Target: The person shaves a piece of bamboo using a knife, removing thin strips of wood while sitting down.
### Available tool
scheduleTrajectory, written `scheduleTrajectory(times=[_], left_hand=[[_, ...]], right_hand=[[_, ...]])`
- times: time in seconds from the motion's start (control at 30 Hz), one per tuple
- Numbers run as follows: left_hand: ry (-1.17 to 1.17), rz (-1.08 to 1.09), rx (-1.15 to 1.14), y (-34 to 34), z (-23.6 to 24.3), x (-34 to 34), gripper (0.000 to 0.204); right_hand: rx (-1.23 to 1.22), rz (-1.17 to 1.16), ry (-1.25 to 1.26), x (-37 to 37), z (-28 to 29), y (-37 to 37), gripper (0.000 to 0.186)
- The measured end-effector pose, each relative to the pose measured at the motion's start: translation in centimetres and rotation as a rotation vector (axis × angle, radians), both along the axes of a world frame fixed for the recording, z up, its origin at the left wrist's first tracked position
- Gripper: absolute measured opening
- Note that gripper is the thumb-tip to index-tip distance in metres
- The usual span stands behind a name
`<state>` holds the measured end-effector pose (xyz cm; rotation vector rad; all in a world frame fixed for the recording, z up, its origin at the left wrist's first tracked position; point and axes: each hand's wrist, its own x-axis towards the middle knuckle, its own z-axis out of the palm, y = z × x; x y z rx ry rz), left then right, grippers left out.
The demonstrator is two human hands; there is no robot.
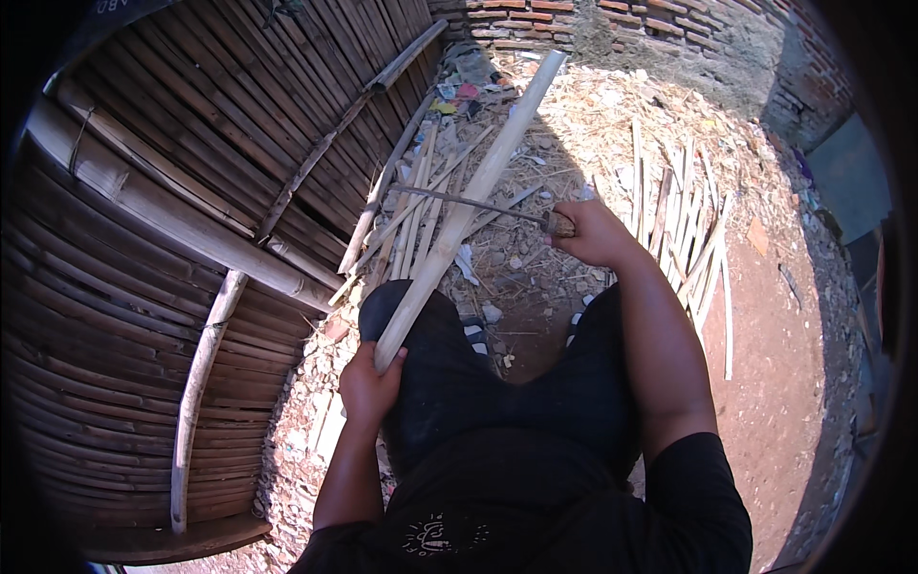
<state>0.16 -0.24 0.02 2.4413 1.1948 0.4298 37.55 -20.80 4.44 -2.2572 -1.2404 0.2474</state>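
Seated, knees apart, lower centre of frame. A pale split bamboo pole [459, 210] runs from my left hand [370, 387] at lower centre up and away to the upper middle of the frame, long axis slanting toward upper right. My left hand is wrapped shut around the near end, just above my left knee, so it is the nearer hand to the pole's butt. My right hand [595, 232], at centre right, is closed in a fist on the wooden handle of a long thin knife [478, 205]; the blade lies roughly level, pointing left, and crosses the pole about midway along it, seemingly in contact. Whether the edge has bitten in, I cannot tell. Thin bamboo strips [684, 225] lie on the dirt to the right; a slatted bamboo wall [191, 191] fills the left; a brick wall [669, 24] sits at upper right.
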Motion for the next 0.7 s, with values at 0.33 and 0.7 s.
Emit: scheduleTrajectory(times=[0.33,0.7], left_hand=[[-0.042,-0.026,0.017,0.0,-0.4,-0.1,0.052],[-0.023,-0.034,0.030,0.3,-0.5,-0.1,0.053]], right_hand=[[0.154,-0.064,0.114,0.7,-1.1,-0.8,0.050],[0.175,0.052,-0.079,-0.2,-1.1,-0.2,0.034]])
